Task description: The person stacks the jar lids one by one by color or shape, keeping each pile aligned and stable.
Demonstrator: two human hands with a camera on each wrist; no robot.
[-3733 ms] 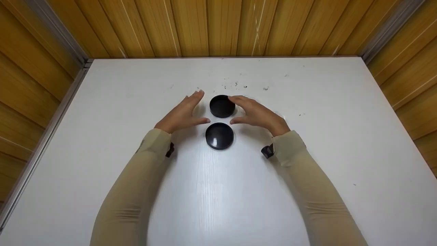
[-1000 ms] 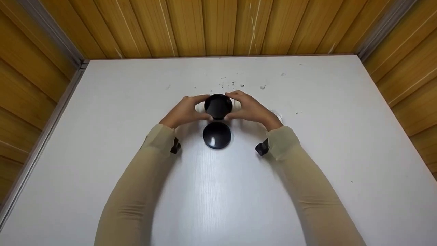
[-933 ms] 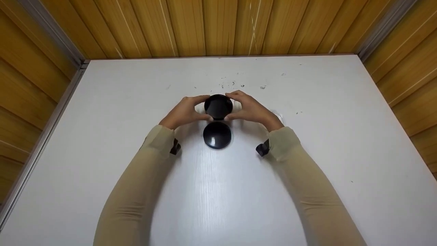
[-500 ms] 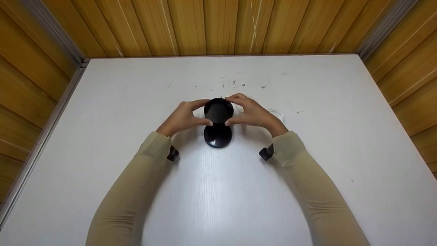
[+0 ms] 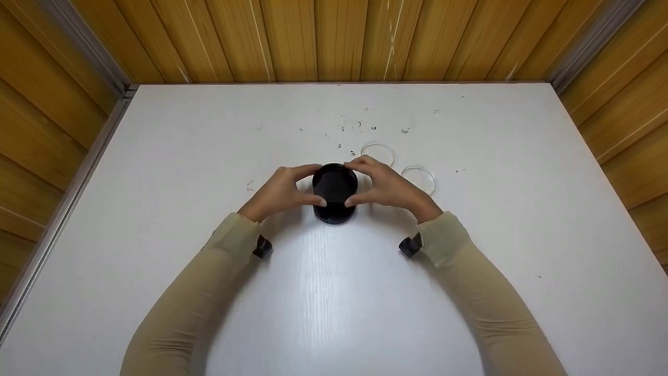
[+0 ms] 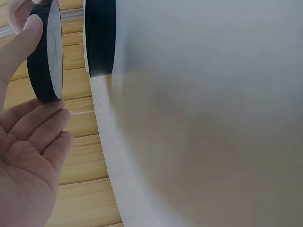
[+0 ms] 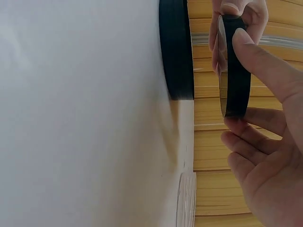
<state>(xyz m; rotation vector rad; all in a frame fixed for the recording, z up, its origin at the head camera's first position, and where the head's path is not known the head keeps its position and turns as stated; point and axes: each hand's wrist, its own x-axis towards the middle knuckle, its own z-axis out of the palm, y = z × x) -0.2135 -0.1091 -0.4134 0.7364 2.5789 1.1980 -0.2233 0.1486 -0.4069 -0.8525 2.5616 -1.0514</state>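
Note:
Both hands hold one shallow round black dish (image 5: 335, 180) between them, thumbs at its near edge and fingers at its far edge. My left hand (image 5: 282, 190) grips its left side and my right hand (image 5: 389, 188) its right side. A second black dish (image 5: 334, 215) sits on the white table, partly hidden beneath the held one in the head view. Side on, in the left wrist view, the held dish (image 6: 41, 66) stands apart from the resting dish (image 6: 100, 40), above it. The right wrist view shows the same gap between the held dish (image 7: 236, 71) and the lower dish (image 7: 177, 52).
Two clear round pieces, one nearer the back (image 5: 378, 153) and one farther right (image 5: 419, 178), lie on the table beyond my right hand. Small dark marks (image 5: 359, 125) spot the tabletop. Wood-panelled walls (image 5: 334, 42) stand behind and at both sides.
The hands, first spread beside the far dish, have gripped and lifted it. They have since brought it toward the body, over the near dish. The clear pieces are more exposed.

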